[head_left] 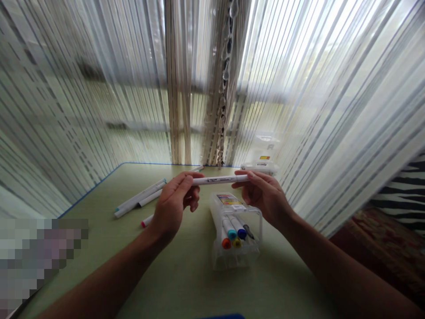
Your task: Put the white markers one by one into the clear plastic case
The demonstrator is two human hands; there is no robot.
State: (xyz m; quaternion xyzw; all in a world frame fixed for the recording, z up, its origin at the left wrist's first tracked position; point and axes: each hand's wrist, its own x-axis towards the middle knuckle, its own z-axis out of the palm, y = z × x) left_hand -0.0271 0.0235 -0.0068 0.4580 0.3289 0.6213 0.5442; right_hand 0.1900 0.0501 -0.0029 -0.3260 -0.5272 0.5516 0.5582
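A white marker point(219, 180) is held level between my two hands above the table. My left hand point(175, 199) pinches its left end, and my right hand point(265, 195) pinches the right end. Both tips are covered by fingers. Just below the marker stands a clear plastic case point(217, 230) with its open end toward me. Inside lie several markers, among them ones with an orange cap point(226, 243), a turquoise cap point(231, 234), a yellow cap point(237, 243) and a dark blue cap point(241, 233).
Loose white markers point(141, 196) lie left of my left hand, and a pink-ended marker point(146, 221) is partly behind it. Another marker point(198, 169) rests near the back edge. A clear lidded box point(260, 167) stands at the back right, before a striped string curtain point(206, 79). The table point(186, 274) is pale green.
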